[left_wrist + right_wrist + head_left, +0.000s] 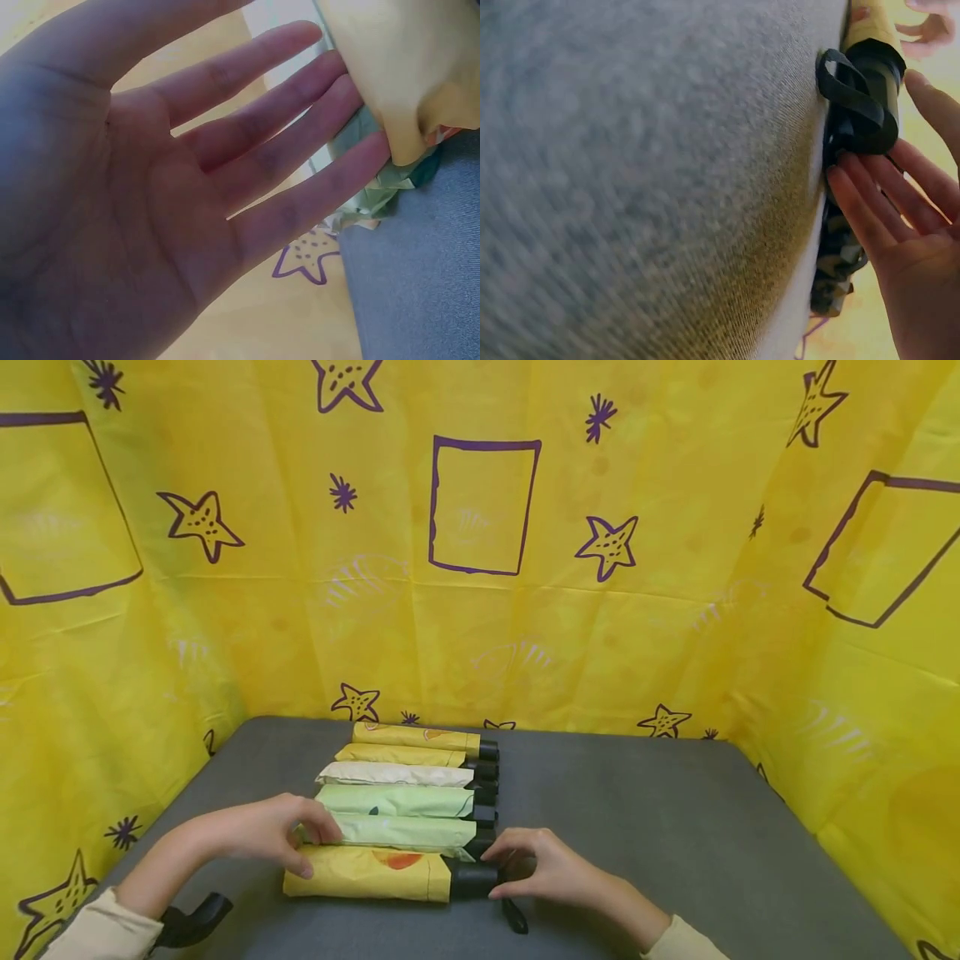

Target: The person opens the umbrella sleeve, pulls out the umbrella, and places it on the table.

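Note:
The nearest folded umbrella point(367, 875) is yellow with an orange-red print, and its black handle point(472, 878) points right. My left hand point(273, 828) is at its left end, thumb by the yellow cloth and fingers reaching over the green umbrella point(397, 831) behind. In the left wrist view those fingers point(277, 154) are nearly straight, tips at the cloth. Around the handle's end stands my right hand point(551, 868), thumb and fingers apart. The right wrist view shows its fingers point(889, 202) extended beside the handle, where a black wrist strap point(851, 97) loops.
Behind lie a second green umbrella point(397, 802), a white one point(397, 774) and two yellow ones point(412, 737), side by side with handles to the right. A black curved object point(198, 920) is by the left sleeve. Yellow patterned cloth point(480, 643) surrounds the grey table point(660, 827).

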`<control>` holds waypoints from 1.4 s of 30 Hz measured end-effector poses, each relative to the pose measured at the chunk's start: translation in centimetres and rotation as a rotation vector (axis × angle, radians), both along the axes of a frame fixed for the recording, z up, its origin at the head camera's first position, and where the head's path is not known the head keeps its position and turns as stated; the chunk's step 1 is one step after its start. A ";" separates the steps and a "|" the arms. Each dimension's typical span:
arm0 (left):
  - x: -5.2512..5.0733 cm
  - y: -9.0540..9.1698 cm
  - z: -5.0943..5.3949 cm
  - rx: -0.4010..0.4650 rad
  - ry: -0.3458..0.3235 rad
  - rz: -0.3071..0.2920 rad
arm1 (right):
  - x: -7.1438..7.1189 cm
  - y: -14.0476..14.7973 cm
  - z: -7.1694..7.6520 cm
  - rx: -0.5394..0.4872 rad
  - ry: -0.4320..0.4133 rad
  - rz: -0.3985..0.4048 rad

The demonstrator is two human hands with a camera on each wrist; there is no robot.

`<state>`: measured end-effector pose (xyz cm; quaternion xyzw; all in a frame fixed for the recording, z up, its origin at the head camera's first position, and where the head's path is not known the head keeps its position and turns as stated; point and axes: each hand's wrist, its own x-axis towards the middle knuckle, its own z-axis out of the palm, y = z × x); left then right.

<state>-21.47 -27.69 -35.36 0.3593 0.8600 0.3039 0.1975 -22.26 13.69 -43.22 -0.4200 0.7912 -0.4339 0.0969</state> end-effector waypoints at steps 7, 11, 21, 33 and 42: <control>0.1 0.1 -0.3 -0.035 0.039 0.006 | 0.3 -0.3 -0.3 0.028 -0.028 -0.012; 0.2 0.1 -0.6 -0.038 0.074 -0.002 | 0.3 -0.5 -0.4 0.040 -0.018 -0.033; 0.6 0.5 -1.6 -0.067 0.261 -0.029 | 0.6 -1.2 -0.5 0.083 0.063 -0.070; 0.8 1.1 -1.8 -0.137 0.339 0.010 | 0.9 -1.7 -0.3 0.135 0.114 -0.112; 1.0 1.5 -1.9 -0.182 0.363 0.058 | 1.0 -1.4 -0.4 0.113 0.089 -0.115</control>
